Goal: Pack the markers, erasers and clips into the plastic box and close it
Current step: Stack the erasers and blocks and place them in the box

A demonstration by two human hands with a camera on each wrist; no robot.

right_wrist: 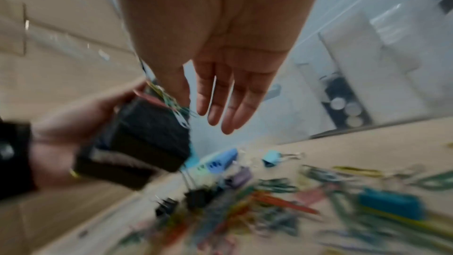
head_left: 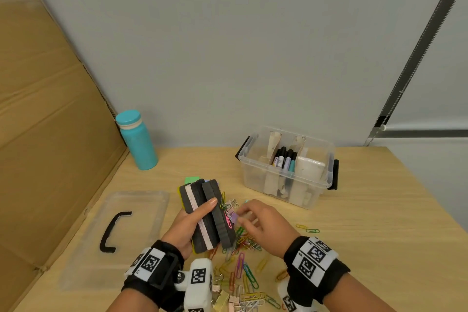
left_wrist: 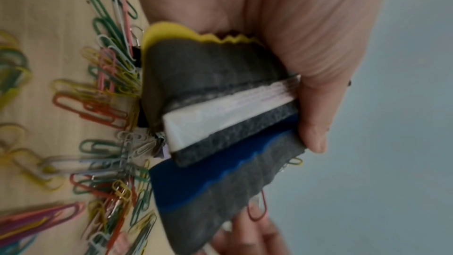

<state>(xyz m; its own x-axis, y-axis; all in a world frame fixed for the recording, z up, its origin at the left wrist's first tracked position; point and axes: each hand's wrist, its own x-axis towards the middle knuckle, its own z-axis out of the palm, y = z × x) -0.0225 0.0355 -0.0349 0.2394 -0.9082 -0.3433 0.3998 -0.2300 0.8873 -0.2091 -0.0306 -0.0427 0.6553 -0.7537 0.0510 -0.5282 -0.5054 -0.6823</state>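
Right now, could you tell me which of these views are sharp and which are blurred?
Head view: sharp, evenly lit; the plastic box reads clearly. Left wrist view: the erasers are fairly crisp, the paper clips smeared. Right wrist view: heavy motion blur over the table, only the right hand passably clear.

Lid (head_left: 141,200) left of box (head_left: 286,185)

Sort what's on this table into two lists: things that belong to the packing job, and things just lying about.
Part of the job:
- erasers, gripped by the left hand
- paper clips and binder clips, loose on the table
- markers, already in the plastic box
- lid, lying off the box
- right hand, fingers straight, over the clips

Just lying about:
- teal bottle
- cardboard
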